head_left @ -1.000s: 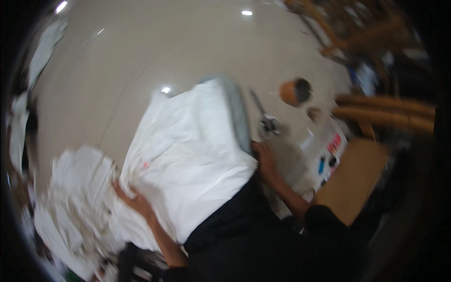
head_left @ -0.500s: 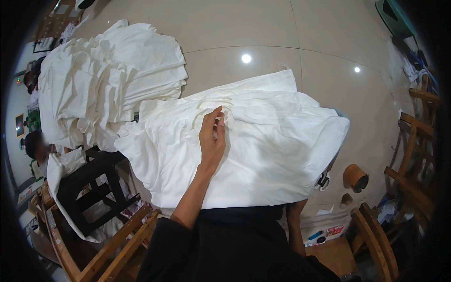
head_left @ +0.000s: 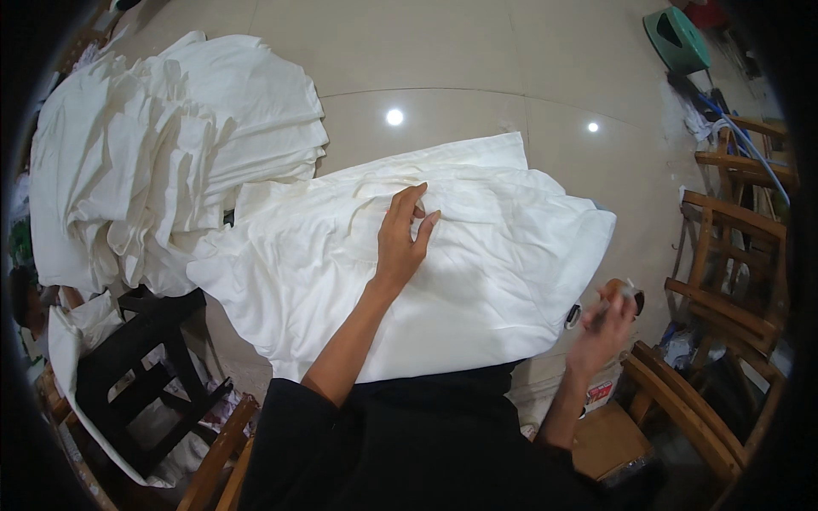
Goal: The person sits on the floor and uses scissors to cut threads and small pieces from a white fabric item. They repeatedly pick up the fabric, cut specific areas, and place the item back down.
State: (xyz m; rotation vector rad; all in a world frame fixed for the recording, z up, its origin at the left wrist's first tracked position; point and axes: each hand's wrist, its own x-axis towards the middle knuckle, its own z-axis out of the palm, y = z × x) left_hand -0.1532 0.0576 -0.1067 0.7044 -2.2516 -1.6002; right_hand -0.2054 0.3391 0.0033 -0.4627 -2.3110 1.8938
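White garments (head_left: 477, 272) lie spread in a layered pile across my lap, their far edge stretching over the floor. My left hand (head_left: 402, 243) rests on the pile near its middle, thumb apart from lightly curled fingers, holding nothing that I can see. Off the pile's right edge, my right hand (head_left: 601, 336) is raised and smeared by motion. Its fingers close around a small greyish object (head_left: 607, 313) with a pale tip, too blurred to name.
A large heap of white garments (head_left: 170, 145) stands at the far left, above a black stool (head_left: 141, 383). Wooden frames (head_left: 733, 264) line the right side, with a green plastic stool (head_left: 677, 38) beyond. A cardboard box (head_left: 609, 439) sits by my right forearm. Tiled floor (head_left: 443, 51) stretches ahead.
My right hand has come up from beside my lap into view, carrying a small object. My left hand has shifted slightly rightward on the cloth, its thumb now further from the fingers. The view has turned slightly.
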